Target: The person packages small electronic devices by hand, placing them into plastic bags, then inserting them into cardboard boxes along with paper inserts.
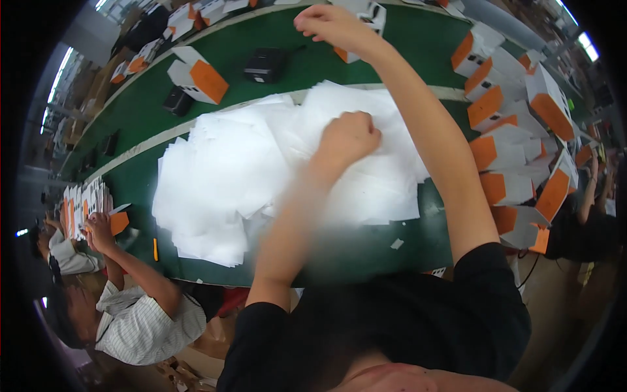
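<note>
Left hand [351,138] curled over white sheets [222,163], right hand [336,27] stretched far across green tabletop [421,245] near orange-and-white box [345,56]; fingers bent on both, couldn't tell whether gripping anything.

We are working in a factory-like workshop: orange-and-white cardboard boxes [552,108] are crowding a long green table [418,248] beside a striped-shirted co-worker [150,326].

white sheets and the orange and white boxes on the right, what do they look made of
White sheets: perhaps paper or thin plastic film, smooth; loose flat layers suggest it, though brightness hides the texture. Orange and white boxes: probably printed cardboard, smooth; stiff panels and folded flaps suggest it.
</note>
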`<state>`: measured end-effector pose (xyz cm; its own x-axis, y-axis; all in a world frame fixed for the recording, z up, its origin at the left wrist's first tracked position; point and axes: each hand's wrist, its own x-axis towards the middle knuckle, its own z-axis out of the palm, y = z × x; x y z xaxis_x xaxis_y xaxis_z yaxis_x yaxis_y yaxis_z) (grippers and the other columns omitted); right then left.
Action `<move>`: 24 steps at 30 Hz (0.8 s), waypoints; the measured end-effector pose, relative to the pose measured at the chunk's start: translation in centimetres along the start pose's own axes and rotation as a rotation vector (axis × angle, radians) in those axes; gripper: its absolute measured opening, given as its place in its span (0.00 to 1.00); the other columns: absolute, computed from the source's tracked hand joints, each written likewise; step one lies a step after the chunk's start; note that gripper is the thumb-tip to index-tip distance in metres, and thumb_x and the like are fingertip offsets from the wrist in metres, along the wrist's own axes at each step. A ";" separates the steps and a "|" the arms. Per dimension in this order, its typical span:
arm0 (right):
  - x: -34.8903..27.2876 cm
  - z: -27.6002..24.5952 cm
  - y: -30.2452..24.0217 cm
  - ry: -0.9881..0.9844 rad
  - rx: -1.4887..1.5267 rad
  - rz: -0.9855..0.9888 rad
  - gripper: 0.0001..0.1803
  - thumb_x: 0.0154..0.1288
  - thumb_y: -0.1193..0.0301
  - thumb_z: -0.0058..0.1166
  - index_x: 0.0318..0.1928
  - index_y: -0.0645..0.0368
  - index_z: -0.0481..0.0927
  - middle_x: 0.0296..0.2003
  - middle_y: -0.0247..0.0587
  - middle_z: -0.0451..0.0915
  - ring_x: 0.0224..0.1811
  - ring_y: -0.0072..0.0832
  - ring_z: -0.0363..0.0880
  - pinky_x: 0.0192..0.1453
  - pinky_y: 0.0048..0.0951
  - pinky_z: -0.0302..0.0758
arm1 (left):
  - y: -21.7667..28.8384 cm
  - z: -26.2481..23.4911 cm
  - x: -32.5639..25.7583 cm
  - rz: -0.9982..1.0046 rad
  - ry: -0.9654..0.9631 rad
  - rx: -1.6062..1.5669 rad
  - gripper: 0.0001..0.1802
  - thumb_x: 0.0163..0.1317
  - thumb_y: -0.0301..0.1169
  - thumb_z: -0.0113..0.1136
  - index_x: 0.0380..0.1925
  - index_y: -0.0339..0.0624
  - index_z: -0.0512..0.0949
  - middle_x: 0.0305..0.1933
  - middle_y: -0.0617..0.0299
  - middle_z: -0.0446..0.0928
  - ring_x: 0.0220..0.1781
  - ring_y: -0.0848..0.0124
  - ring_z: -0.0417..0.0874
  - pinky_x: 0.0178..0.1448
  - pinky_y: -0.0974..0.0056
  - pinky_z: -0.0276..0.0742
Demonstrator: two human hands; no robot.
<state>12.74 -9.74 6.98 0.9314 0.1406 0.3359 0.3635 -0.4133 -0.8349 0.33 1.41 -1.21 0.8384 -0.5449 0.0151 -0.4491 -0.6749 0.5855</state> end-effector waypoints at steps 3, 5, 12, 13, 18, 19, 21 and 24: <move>6.5 3.7 5.8 -0.107 -0.494 0.097 0.42 0.60 0.39 0.63 0.59 0.63 0.80 0.54 0.50 0.83 0.59 0.37 0.81 0.59 0.28 0.78 | 2.3 0.5 -0.1 0.022 -0.127 0.010 0.15 0.60 0.38 0.57 0.34 0.39 0.86 0.40 0.45 0.86 0.44 0.47 0.87 0.53 0.50 0.83; 8.7 6.7 6.9 -0.281 -0.428 0.397 0.53 0.48 0.32 0.67 0.62 0.63 0.78 0.57 0.50 0.81 0.59 0.43 0.80 0.64 0.42 0.76 | 1.5 0.4 -0.3 0.029 -0.114 0.007 0.16 0.61 0.42 0.60 0.39 0.42 0.86 0.42 0.45 0.86 0.47 0.46 0.86 0.54 0.49 0.82; 8.8 7.7 5.1 -0.555 -0.481 0.539 0.51 0.43 0.40 0.76 0.63 0.61 0.79 0.55 0.46 0.81 0.58 0.40 0.80 0.56 0.44 0.76 | 0.0 -0.3 -0.2 0.100 -0.082 -0.154 0.16 0.59 0.39 0.65 0.39 0.38 0.85 0.43 0.44 0.85 0.48 0.45 0.85 0.55 0.50 0.81; 8.3 6.9 5.2 -0.534 -0.553 0.390 0.49 0.42 0.41 0.77 0.60 0.61 0.80 0.54 0.45 0.82 0.57 0.39 0.80 0.52 0.43 0.76 | 0.5 -0.3 0.3 0.127 -0.095 -0.164 0.16 0.59 0.39 0.65 0.39 0.38 0.85 0.43 0.44 0.85 0.48 0.45 0.85 0.55 0.50 0.81; 0.7 3.7 0.3 0.061 -0.854 -0.123 0.33 0.48 0.54 0.77 0.54 0.46 0.78 0.45 0.43 0.84 0.49 0.42 0.83 0.59 0.56 0.62 | -0.3 -1.1 0.7 0.093 -0.160 -0.126 0.15 0.59 0.34 0.62 0.38 0.32 0.85 0.38 0.42 0.85 0.44 0.47 0.86 0.52 0.54 0.80; -1.7 1.8 -2.3 0.107 -0.801 -0.068 0.36 0.48 0.56 0.78 0.56 0.51 0.78 0.46 0.43 0.85 0.50 0.41 0.84 0.59 0.50 0.70 | -0.6 -1.2 0.7 0.101 -0.164 -0.129 0.15 0.59 0.34 0.62 0.38 0.32 0.85 0.38 0.42 0.85 0.44 0.47 0.86 0.52 0.54 0.80; -7.4 -2.2 -9.4 0.223 -0.524 0.017 0.30 0.51 0.59 0.75 0.47 0.66 0.78 0.38 0.51 0.85 0.44 0.43 0.86 0.52 0.38 0.80 | -0.9 -2.0 0.1 0.148 -0.092 -0.151 0.15 0.58 0.33 0.61 0.38 0.30 0.85 0.38 0.41 0.85 0.43 0.49 0.86 0.53 0.54 0.80; -17.6 -6.1 -6.6 0.624 -0.315 -0.121 0.33 0.51 0.58 0.78 0.56 0.58 0.81 0.42 0.43 0.86 0.44 0.29 0.85 0.46 0.27 0.82 | 0.2 -1.4 0.7 0.141 -0.112 -0.130 0.16 0.58 0.34 0.61 0.40 0.32 0.85 0.39 0.42 0.85 0.43 0.50 0.87 0.52 0.56 0.81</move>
<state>-6.16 -14.94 9.25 0.6642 -0.3012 0.6842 0.3523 -0.6811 -0.6419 1.27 1.58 0.09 0.7270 -0.6864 0.0180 -0.5101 -0.5223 0.6833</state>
